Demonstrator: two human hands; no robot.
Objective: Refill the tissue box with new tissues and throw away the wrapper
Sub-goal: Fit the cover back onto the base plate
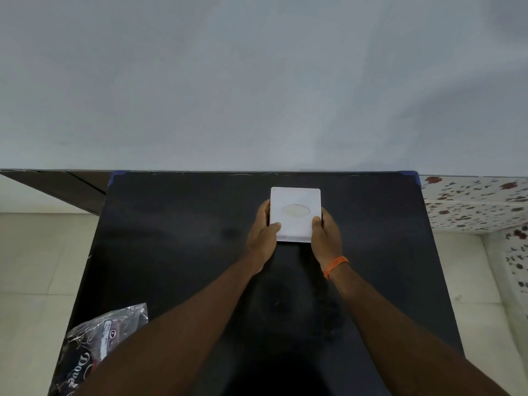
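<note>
A white square tissue box with an oval opening on top sits on the far middle of the black table. My left hand grips its left side, thumb on the top face. My right hand, with an orange thread at the wrist, grips its right side the same way. A crumpled clear plastic wrapper with dark print lies at the table's near left corner, partly hidden by my left forearm.
The table stands against a plain grey wall. Pale floor tiles lie to the left, and a flower-patterned tiled ledge is at the right.
</note>
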